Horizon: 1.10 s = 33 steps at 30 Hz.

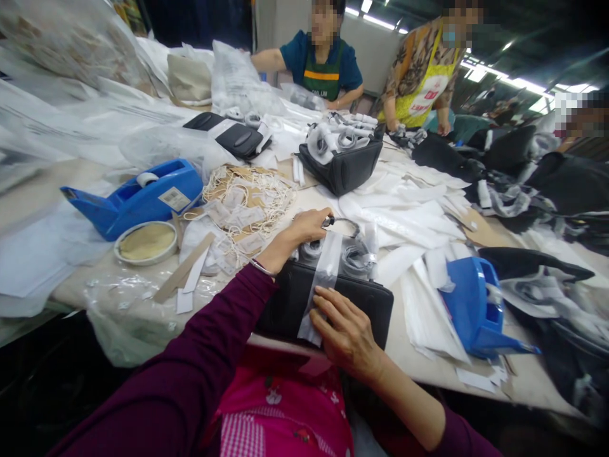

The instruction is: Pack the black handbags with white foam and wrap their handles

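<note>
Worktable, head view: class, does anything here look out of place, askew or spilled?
Yes. A pale strip lies diagonally over the table's near edge, beside a round tin. Stringed tags sprawl in a loose heap. The right hand presses a clear wrap strip running crooked across the black bag; the left hand reaches behind it.

A bag (290, 301) lies at the near edge of the table (428, 365), with a strip of paper (323, 279) across its top. The right hand (349, 333) rests on the bag's near side; the left hand (307, 228) is behind the bag. A tape dispenser (137, 197) sits to the far left, another dispenser (476, 311) to the right. A pile of tags (247, 203) lies between the left dispenser and a second bag (342, 168) farther back.
</note>
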Available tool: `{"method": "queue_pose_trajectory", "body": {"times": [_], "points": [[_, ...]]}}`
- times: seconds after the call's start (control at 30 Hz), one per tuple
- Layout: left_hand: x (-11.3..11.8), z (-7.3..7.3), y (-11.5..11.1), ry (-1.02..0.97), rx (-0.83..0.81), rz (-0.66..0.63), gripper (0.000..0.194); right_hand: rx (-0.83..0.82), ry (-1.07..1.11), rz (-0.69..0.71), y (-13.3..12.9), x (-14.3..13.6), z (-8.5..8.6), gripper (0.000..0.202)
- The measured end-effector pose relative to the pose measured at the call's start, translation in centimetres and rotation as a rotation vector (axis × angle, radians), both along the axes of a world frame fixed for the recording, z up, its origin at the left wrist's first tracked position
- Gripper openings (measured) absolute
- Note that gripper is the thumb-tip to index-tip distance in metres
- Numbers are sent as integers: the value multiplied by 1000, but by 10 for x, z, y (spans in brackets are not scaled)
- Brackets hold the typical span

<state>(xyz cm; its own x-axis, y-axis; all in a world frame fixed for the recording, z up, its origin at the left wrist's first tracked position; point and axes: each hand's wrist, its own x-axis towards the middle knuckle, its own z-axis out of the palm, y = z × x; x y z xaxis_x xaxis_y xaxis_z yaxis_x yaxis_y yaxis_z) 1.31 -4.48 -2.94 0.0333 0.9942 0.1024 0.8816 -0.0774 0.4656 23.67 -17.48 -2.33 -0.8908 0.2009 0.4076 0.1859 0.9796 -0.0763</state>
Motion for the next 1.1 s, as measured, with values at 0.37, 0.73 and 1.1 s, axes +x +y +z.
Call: {"method": "queue_pose_trajectory", "body": {"times": [0.37, 0.73, 1.1], "points": [[7, 44, -65, -122, 379, -285, 48, 19, -109, -29, -13, 6, 3, 21], [15, -23, -184, -4, 399, -593, 45, -58, 97, -111, -33, 36, -19, 33], [17, -22, -187, 224, 423, -668, 43, 205, 317, -333, -89, 56, -96, 27]]}}
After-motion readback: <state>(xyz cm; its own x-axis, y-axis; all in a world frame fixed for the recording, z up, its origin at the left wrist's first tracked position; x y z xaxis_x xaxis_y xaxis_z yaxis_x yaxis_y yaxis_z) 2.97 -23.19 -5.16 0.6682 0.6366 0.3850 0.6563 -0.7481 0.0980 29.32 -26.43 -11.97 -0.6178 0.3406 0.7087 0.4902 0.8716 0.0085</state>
